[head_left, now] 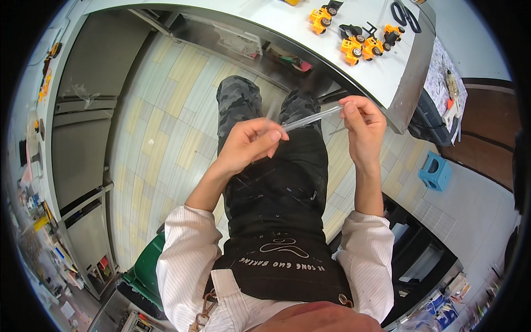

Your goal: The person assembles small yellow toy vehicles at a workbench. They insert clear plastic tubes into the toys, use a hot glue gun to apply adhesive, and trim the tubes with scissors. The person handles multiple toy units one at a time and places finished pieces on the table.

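Observation:
Stretched between my two hands, above my lap, is a clear plastic strip (313,118), narrow and shiny; whether it is a folded bag or film I cannot tell. My left hand (250,145) pinches its left end between thumb and fingers, and some see-through plastic sticks up behind those fingers. The right end sits between the thumb and fingers of my right hand (363,128), held slightly higher. A thin pale sliver shows just below that right end. My lap is covered by a black apron (276,182).
On the white table (381,77) ahead stand several yellow toy trucks (352,50) with black wheels, and black-handled scissors (406,15). A blue stool (435,171) is on the floor at right. A steel refrigerator (83,149) stands at left, and a green bin (146,271) lower left.

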`<state>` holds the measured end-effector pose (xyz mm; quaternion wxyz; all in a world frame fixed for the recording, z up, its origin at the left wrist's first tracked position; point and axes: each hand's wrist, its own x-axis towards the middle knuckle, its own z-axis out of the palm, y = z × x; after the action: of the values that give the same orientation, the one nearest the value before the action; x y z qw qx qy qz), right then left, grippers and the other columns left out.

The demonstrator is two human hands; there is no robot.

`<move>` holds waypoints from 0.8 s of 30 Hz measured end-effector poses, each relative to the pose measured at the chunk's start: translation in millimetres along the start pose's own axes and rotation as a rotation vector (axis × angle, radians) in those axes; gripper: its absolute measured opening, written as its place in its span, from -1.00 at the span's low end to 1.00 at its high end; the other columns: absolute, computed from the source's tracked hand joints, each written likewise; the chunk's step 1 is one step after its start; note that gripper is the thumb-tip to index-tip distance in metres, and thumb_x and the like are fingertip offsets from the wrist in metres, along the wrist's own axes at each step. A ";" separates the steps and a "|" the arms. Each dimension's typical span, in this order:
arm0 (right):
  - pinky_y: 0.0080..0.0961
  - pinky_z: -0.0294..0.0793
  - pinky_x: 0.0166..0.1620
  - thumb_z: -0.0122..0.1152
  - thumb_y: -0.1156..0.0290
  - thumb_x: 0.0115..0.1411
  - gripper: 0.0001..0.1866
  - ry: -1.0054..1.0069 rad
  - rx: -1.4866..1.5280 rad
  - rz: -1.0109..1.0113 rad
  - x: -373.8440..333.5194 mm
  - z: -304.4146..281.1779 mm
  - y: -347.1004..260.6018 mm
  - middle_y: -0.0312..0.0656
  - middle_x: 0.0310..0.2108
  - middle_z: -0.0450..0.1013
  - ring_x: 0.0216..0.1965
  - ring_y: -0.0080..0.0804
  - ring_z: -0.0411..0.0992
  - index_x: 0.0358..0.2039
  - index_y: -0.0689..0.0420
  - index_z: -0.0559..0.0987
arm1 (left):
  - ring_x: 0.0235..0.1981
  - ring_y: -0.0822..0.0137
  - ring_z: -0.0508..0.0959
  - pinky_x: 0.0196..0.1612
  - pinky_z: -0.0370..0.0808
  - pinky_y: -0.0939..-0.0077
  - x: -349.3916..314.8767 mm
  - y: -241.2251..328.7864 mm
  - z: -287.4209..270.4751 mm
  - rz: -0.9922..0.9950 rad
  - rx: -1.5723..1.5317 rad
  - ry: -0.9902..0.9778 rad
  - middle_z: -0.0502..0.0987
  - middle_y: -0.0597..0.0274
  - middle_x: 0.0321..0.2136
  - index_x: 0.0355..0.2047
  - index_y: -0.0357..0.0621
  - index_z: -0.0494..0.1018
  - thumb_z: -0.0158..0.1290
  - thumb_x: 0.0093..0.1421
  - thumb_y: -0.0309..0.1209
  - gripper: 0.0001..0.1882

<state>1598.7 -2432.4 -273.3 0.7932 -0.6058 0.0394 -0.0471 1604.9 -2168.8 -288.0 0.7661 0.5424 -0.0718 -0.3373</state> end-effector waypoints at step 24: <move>-0.69 0.40 -0.26 0.27 0.43 0.28 -0.82 0.046 0.053 -0.103 -12.6 14.0 0.4 -0.25 -0.33 0.56 -0.36 -0.65 0.45 -0.18 0.27 0.61 | -0.68 0.51 0.43 -0.61 0.27 0.63 11.9 -22.7 8.5 0.584 0.753 0.529 0.51 0.24 -0.68 -0.53 -0.29 0.57 0.21 0.21 -0.51 -0.83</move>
<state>1587.9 -2417.4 -270.0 0.8044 -0.5846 0.0253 -0.1026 1600.0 -2186.8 -307.5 0.5724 0.8033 -0.1399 0.0866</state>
